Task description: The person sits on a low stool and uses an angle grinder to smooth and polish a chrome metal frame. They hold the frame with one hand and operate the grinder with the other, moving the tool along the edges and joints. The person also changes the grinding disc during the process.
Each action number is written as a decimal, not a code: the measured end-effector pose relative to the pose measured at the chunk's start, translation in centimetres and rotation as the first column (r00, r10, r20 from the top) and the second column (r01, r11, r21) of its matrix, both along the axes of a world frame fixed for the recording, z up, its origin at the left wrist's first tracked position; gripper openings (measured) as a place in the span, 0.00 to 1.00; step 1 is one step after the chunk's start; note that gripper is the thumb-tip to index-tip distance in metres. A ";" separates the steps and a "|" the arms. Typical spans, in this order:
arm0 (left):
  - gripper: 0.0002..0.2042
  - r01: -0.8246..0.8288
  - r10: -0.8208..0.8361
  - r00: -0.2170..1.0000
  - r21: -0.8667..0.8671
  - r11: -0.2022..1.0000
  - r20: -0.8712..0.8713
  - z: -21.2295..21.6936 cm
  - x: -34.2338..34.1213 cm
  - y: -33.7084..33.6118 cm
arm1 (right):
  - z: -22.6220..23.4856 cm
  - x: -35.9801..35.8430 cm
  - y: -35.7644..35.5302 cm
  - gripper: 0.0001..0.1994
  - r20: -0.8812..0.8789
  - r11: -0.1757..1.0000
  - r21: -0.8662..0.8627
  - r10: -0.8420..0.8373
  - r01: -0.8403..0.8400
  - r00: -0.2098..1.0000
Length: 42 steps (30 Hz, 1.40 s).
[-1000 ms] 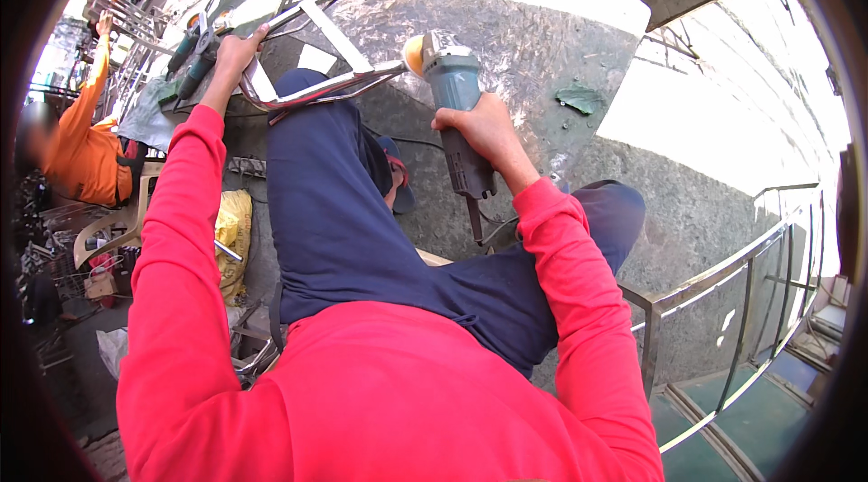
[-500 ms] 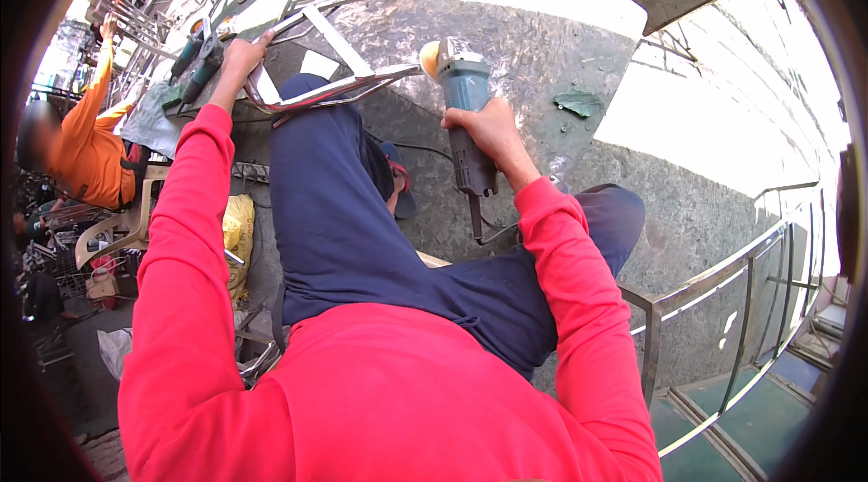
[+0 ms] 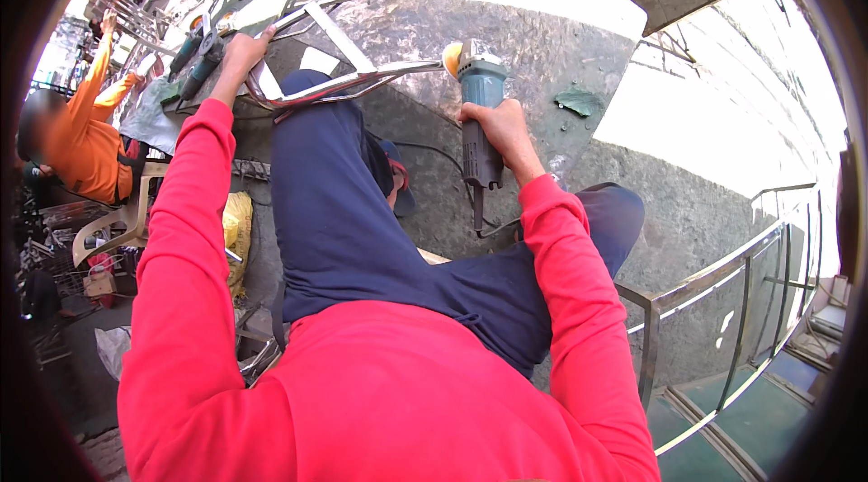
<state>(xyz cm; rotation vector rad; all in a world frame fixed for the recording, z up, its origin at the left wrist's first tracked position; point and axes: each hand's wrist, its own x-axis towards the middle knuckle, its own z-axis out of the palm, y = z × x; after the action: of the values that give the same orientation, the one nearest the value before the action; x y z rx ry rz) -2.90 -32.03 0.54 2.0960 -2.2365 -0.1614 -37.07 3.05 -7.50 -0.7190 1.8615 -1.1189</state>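
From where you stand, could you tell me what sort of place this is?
Probably an outdoor metal workshop: the right hand grips an angle grinder, the left hand steadies a shiny metal frame, and steel railings stand nearby.

A blue-grey grinder [image 3: 477, 116] stands upright at upper centre, its yellowish disc apparently touching a shiny bent metal frame [image 3: 344, 84].
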 end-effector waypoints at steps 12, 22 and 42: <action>0.38 -0.003 0.005 1.000 -0.072 0.997 0.028 -1.2 0.5 -1.2 | -0.7 0.0 -0.6 0.15 0.045 0.995 0.007 -0.097 0.097 0.994; 0.39 0.011 -0.011 1.000 -0.089 0.996 0.008 -1.3 0.5 -0.8 | 2.9 4.8 -0.8 0.22 -0.189 0.989 -0.066 0.121 -0.135 0.974; 0.41 -0.029 0.028 0.999 -0.020 0.999 -0.029 0.5 -0.9 1.7 | 5.6 4.0 -0.3 0.24 -0.251 0.985 0.029 0.172 -0.170 0.953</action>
<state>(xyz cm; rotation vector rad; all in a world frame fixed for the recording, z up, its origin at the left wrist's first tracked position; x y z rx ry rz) -3.80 -30.34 1.03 2.0998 -2.1818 -0.1652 -33.03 2.70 -1.86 -1.0383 1.9680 -0.9437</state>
